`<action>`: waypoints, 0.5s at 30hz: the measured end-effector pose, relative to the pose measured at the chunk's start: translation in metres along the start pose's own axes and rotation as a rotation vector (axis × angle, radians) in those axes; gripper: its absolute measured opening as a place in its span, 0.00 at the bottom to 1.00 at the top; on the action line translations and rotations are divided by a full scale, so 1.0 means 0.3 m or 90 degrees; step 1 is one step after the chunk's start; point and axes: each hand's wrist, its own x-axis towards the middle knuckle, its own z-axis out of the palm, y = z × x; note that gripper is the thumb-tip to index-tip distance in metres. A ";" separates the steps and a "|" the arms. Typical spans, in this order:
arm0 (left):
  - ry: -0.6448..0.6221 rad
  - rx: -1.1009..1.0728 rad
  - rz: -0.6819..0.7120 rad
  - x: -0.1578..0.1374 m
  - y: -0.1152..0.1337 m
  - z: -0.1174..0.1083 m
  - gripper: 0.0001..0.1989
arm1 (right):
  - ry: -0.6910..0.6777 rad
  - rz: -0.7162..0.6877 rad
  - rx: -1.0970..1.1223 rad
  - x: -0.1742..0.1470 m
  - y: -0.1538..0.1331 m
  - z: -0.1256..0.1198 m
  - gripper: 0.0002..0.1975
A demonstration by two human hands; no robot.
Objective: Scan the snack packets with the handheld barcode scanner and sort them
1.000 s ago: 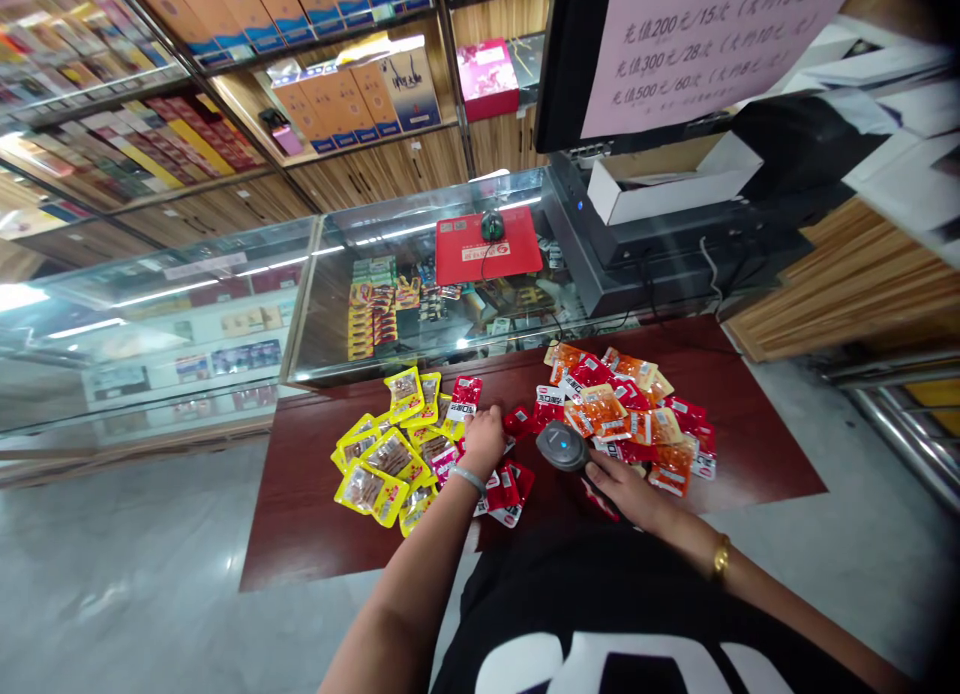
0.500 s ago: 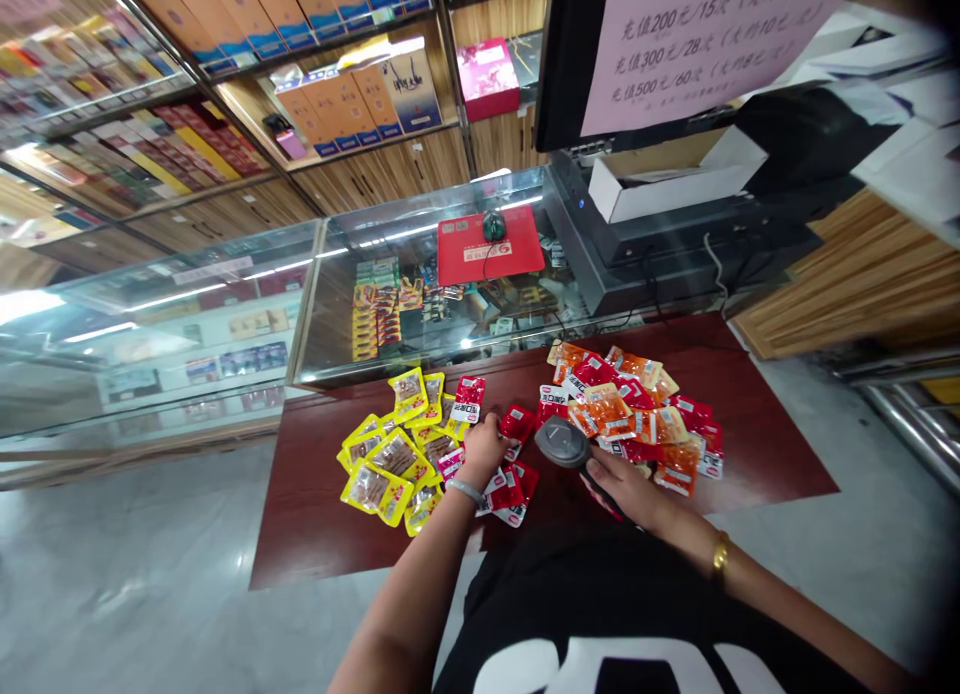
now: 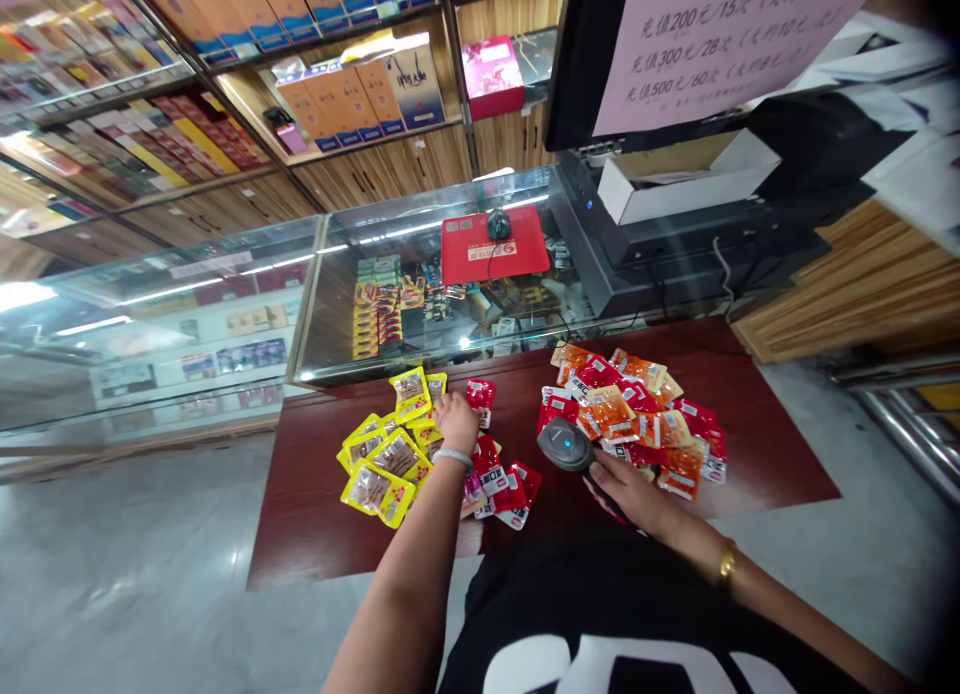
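My left hand (image 3: 457,426), a bracelet at its wrist, is over the right edge of a pile of yellow snack packets (image 3: 399,456). Its fingers look loosely spread, with nothing visible in them. Just right of the fingertips lies a red snack packet (image 3: 482,396). More red and white packets (image 3: 504,486) lie partly overlapping to the right of that wrist. My right hand (image 3: 626,484) is wrapped round the handle of a grey barcode scanner (image 3: 566,444), whose head shows a small blue light. Beyond the scanner is a mixed pile of orange and red packets (image 3: 637,411).
The packets lie on a dark red wooden tabletop (image 3: 315,514). Behind it stands a glass display counter (image 3: 330,314) with a red mouse pad (image 3: 469,254) and a computer mouse (image 3: 498,224). A monitor (image 3: 574,84) and an open white box (image 3: 675,189) are at the right.
My left hand has moved left and away from me, from the red packets to the yellow pile's edge. A blue light now shows on the scanner, which stays in my right hand.
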 end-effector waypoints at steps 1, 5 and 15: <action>-0.009 0.001 0.015 0.007 -0.001 0.003 0.21 | 0.003 0.000 -0.002 0.000 -0.002 0.000 0.23; -0.092 -0.111 0.033 -0.009 0.036 0.016 0.15 | 0.015 -0.008 -0.006 0.005 -0.011 -0.001 0.24; -0.161 -0.331 0.104 -0.157 0.127 0.089 0.09 | 0.053 -0.054 0.047 0.002 -0.039 -0.018 0.24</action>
